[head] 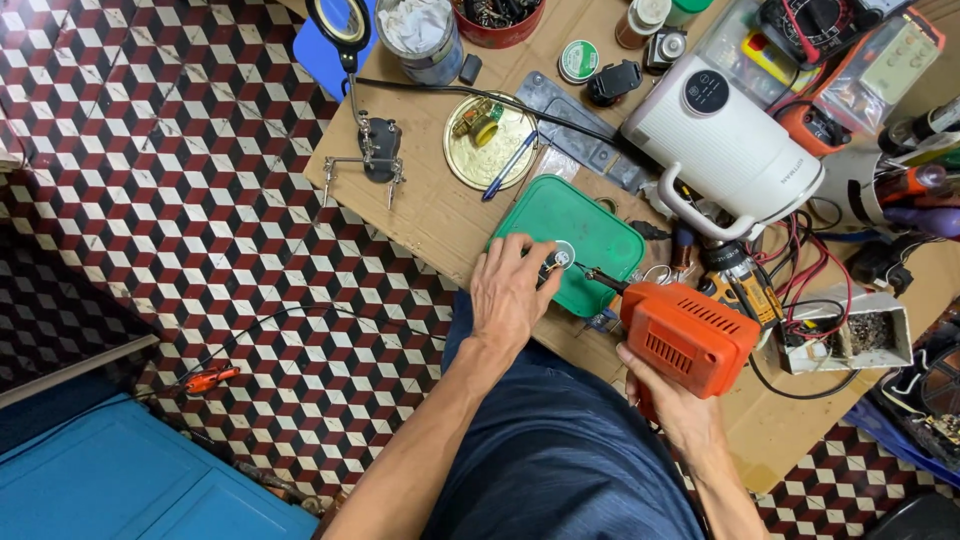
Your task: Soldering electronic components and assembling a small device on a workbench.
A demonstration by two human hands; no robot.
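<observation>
The small round metal part (562,257) lies on the green plastic lid (590,225), near that lid's lower edge, and everything else can be placed from the lid. The left hand (512,290) rests flat across the lid's lower left corner, its fingers (528,250) spread and pressing beside the part; whether a fingertip actually pinches it is hard to tell at this size. The right hand (672,405) is below and right of the lid, wrapped around the grip of an orange soldering gun (690,335) whose thin tip reaches up and left to meet the part.

Above and left of the lid sits a round brass tray (478,150) with a blue pen (510,165) across its rim, and further left a helping-hands stand with a magnifier (362,140). Right of the lid lies a white kettle-like appliance (720,140) amid red and black wires (810,270). All of it rests on a cardboard-covered worktop (420,210). Left of the lid, beyond the worktop, the floor (180,180) is tiled in red, white and black cubes, with a blue cabinet (110,480) in the corner.
</observation>
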